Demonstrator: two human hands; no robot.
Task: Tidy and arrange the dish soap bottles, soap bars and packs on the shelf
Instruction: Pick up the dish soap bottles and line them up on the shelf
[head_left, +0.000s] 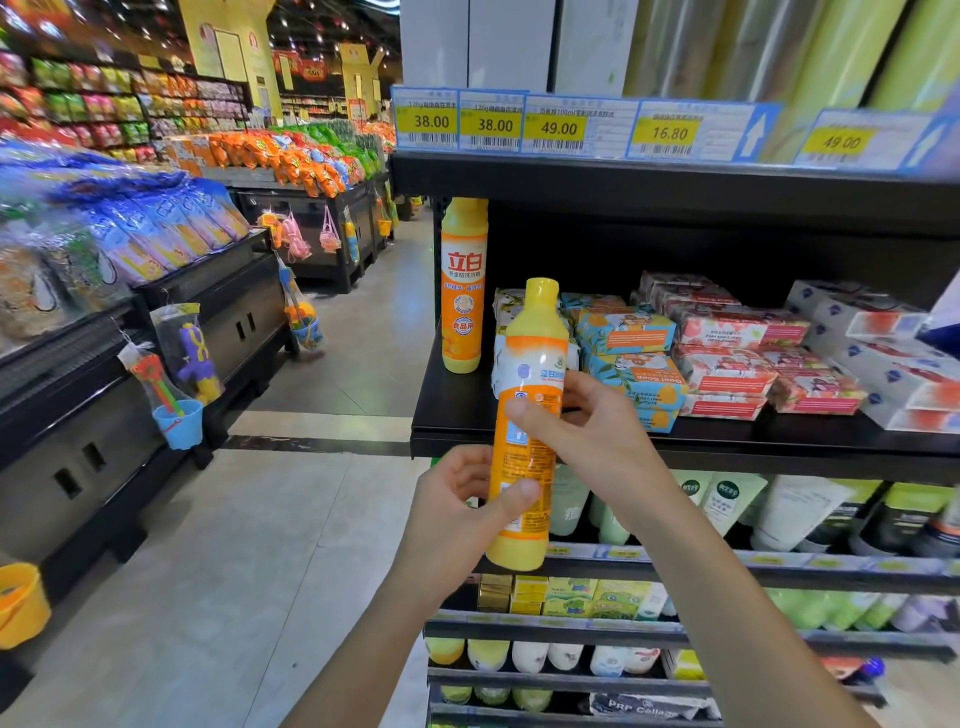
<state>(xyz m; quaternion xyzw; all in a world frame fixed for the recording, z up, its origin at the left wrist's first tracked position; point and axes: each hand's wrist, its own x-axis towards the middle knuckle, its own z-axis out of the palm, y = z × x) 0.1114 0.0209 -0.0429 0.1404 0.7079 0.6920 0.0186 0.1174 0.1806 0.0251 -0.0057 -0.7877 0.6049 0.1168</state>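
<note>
Here we hold one dish soap bottle (522, 457) in the air in front of the black shelf (727, 452), with both hands on it. The left grip (457, 499) wraps the lower part, thumb across the label just above the base. The right grip (597, 431) pinches the middle from the right side, thumb on the front and fingers curled behind. Neither is free.

The bottle's long axis runs almost upright, cap on top and leaning slightly to the right. Its base hangs below the shelf board, while its cap reaches above the board's front edge. So the bottle lies between the two grips, rising up past both.

A second dish soap bottle (462, 291) stands upright at the left end of the shelf, up and to the left of the held one. The blue goat soap packs (628, 358) are stacked just to the right, with the red soap packs (737, 353) beyond them.

In our judgement, the coming move turns on lifting the base clear of the shelf edge. The bottle would then go in just beside the standing one. The left grip is nearer that spot, though we cannot see how wide the gap there is.
</note>
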